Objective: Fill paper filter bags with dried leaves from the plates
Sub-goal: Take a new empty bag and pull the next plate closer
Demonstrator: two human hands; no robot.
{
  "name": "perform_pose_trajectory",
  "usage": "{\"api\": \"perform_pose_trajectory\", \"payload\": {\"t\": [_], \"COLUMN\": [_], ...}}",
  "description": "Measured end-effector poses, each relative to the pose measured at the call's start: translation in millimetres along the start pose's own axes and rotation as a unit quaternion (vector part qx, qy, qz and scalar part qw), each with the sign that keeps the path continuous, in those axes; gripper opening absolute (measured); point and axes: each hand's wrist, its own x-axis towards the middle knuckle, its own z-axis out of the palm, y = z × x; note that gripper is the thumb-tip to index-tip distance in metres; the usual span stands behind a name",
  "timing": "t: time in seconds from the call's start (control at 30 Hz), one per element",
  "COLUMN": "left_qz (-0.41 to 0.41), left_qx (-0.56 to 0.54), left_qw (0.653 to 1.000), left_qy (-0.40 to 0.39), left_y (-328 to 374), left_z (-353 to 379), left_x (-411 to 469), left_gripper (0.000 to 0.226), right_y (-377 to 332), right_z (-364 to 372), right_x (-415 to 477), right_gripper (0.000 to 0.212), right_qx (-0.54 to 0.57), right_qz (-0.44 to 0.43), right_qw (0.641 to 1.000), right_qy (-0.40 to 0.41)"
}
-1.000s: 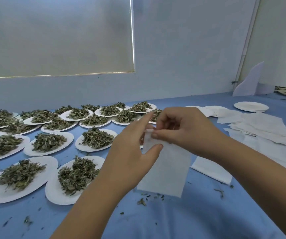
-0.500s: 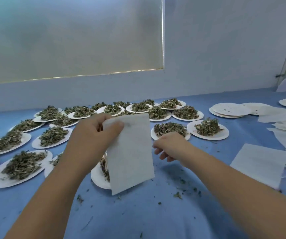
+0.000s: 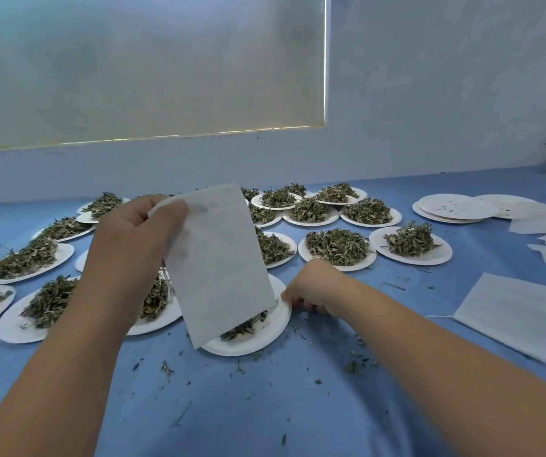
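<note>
Left hand pinches filter bag, centre frame; right hand grips plate rim. Advice: spread bag mouth before tipping leaves.

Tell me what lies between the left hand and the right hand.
Head view: the paper filter bag, held at its top by the left hand, hangs there, in front of the plate of dried leaves whose rim the right hand grips.
</note>
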Motion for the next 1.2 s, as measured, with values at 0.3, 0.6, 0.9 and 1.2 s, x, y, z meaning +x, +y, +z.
{"api": "perform_pose_trajectory", "payload": {"t": [0.3,0.6,0.9,1.2], "left_qz": [-0.009,0.026,0.058,0.325], "left_qx": [-0.015,-0.001,0.157,0.389], "left_qw": [1.000,1.000,0.986,0.862], "left_qy": [0.008,0.011,-0.015,-0.009], "left_y": [-5,-5,-28,-40], "left_z": [16,45,88,106], "left_x": [2,12,14,15], "left_gripper": [0.023,0.023,0.018,0.023], "right_y": [39,99,120,101], "right_z": [-42,-101,-115,-123], "right_x": [-14,-39,-52,-44], "right_gripper": [0.016,0.016,0.009,0.022], "right_qx": [0.124,0.112,0.077,0.064], "right_qz": [0.030,0.052,0.025,-0.057], "right_qw": [0.991,0.983,0.988,0.996], "right_qy": [-0.044,-0.132,-0.130,-0.040]}}
